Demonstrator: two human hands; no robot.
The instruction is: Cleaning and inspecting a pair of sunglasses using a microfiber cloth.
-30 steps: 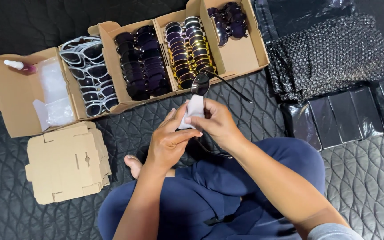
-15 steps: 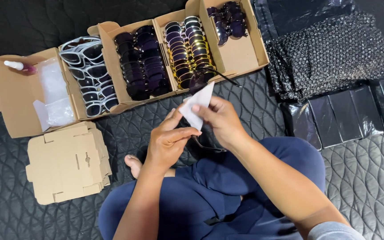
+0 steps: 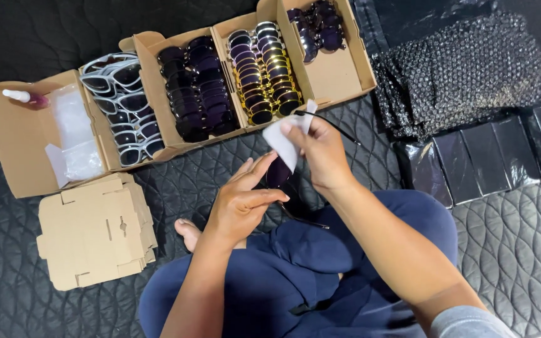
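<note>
Right hand pinched a small white cloth between thumb and fingers, pressed against the lens of a pair of dark sunglasses. Left hand gripped the sunglasses from below, fingers half extended toward the lens; one thin black temple arm stuck out past the right hand, another ran low over the lap. Sunglasses sat between both hands, above the person's crossed legs in navy trousers, a bare foot just beside the left wrist.

Beyond the hands, a row of open cardboard boxes lay on the black quilted mat: one box with dark sunglasses, one with gold-framed sunglasses, one with a few purple-tinted pairs, one with white-framed sunglasses. Leftmost box held clear plastic bags and a small white-capped bottle. Stack of flat unfolded cardboard cartons lay near the left knee. To the right, a pile of black bubble wrap, with black pouches lined up just below it.
</note>
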